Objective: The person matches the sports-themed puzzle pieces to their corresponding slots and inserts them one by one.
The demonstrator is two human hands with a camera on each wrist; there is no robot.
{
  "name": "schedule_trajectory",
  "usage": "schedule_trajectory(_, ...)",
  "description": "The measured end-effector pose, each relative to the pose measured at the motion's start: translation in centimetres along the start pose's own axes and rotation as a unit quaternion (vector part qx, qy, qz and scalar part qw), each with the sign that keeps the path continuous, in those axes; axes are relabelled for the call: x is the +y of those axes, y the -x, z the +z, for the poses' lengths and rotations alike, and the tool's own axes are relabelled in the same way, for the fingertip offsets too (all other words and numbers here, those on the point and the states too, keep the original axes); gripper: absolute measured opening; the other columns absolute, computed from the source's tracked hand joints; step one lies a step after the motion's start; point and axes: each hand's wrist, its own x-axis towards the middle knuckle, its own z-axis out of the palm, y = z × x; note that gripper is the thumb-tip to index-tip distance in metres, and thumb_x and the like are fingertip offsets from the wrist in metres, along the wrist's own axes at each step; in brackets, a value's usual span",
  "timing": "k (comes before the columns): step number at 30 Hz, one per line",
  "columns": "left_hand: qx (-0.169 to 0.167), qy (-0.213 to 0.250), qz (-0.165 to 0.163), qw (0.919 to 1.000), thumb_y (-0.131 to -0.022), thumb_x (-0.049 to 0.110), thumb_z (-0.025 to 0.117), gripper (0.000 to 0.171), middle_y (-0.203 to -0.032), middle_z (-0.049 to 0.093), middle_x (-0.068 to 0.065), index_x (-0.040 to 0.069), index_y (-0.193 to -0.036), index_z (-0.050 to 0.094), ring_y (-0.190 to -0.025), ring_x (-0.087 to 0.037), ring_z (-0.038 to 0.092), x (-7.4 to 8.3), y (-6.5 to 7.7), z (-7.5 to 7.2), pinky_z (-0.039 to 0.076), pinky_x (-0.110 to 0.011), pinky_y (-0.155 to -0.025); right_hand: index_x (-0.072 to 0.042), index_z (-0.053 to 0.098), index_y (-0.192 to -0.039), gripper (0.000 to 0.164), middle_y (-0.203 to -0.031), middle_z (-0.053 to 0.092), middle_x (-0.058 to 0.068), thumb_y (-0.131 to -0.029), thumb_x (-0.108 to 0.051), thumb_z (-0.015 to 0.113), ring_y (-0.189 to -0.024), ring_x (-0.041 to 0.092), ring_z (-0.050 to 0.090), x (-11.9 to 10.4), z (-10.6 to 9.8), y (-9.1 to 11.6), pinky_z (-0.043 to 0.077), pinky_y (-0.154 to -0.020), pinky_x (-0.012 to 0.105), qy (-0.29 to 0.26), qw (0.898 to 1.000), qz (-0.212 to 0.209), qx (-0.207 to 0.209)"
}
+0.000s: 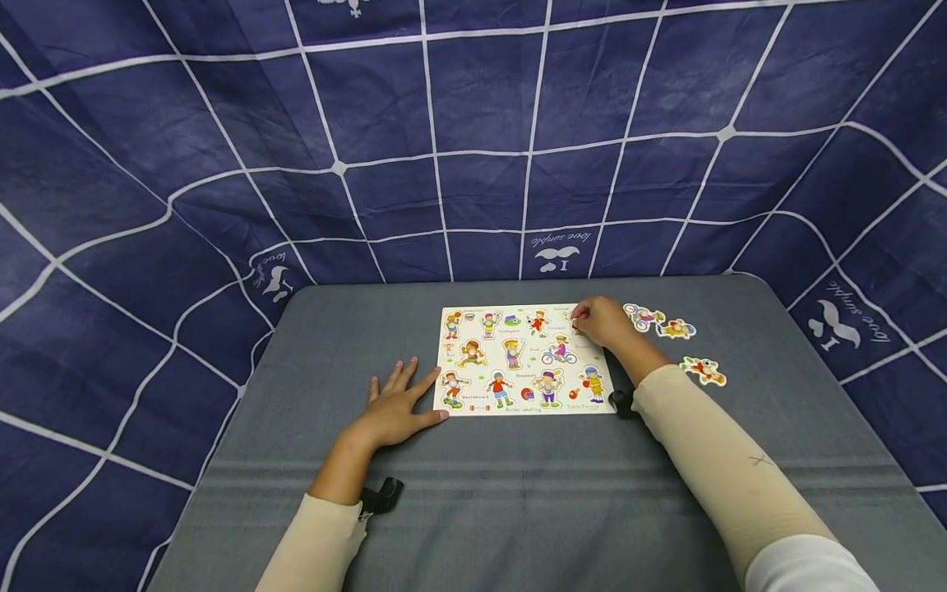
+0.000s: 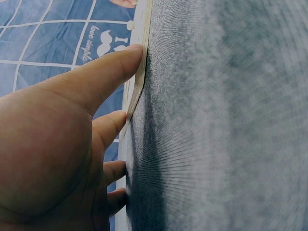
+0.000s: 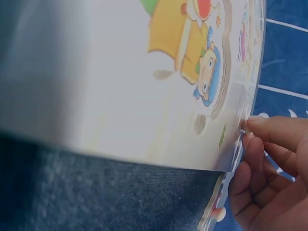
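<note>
A flat white puzzle board (image 1: 524, 370) lies on the grey table, covered with cartoon sports figures. My left hand (image 1: 394, 413) rests spread beside it, thumb and index fingertip at its left edge; in the left wrist view the thumb (image 2: 115, 65) presses on that edge. At the upper right corner, my right hand (image 1: 602, 321) pinches a small puzzle piece (image 1: 575, 326), mostly hidden by the fingers. The right wrist view has the thumb (image 3: 274, 127) and curled fingers close over the board's far corner, past a blue-helmeted figure (image 3: 208, 74).
Loose puzzle pieces lie right of the board: a cyclist piece (image 1: 642, 316), another figure piece (image 1: 676, 329) beside it, and a red-and-white figure piece (image 1: 704, 371) nearer. A dark blue checked cloth (image 1: 473, 107) hangs behind and around the grey table (image 1: 518, 485).
</note>
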Motion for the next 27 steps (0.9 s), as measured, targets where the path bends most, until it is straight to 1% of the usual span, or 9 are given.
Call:
schedule_trajectory(10,0.001,-0.002,0.0,1.0,-0.09,0.067,0.062,0.084,-0.172,0.008,-0.012,0.035,-0.16,0.028,-0.159,-0.038,-0.001,0.06,0.06,-0.01,-0.004,-0.073,-0.119,-0.007,0.074,-0.099,0.014,-0.09,0.069,0.009,-0.093,-0.015,0.065,-0.083,0.024,0.059,-0.02,0.13,0.11,0.042,-0.073,0.03,-0.026,0.999,0.021,-0.004)
schedule_trajectory(21,-0.001,-0.003,-0.004,1.0,-0.09,0.068,0.061,0.084,-0.172,0.007,-0.012,0.036,-0.16,0.028,-0.159,-0.038,-0.002,-0.04,0.0,0.09,-0.004,-0.073,-0.119,-0.007,0.074,-0.099,0.013,-0.088,0.068,0.008,-0.093,-0.015,0.065,-0.082,0.023,0.058,0.05,0.12,0.05,0.041,-0.072,0.029,-0.033,0.999,0.012,0.001)
schedule_trajectory(27,0.0,-0.003,-0.002,1.0,-0.09,0.068,0.061,0.084,-0.172,0.007,-0.012,0.036,-0.16,0.027,-0.159,-0.038,-0.002,-0.01,-0.07,0.11,-0.004,-0.073,-0.119,-0.008,0.073,-0.099,0.012,-0.09,0.066,0.008,-0.094,-0.016,0.065,-0.083,0.023,0.058,0.11,0.1,0.05,0.041,-0.073,0.03,-0.037,0.999,0.021,-0.003)
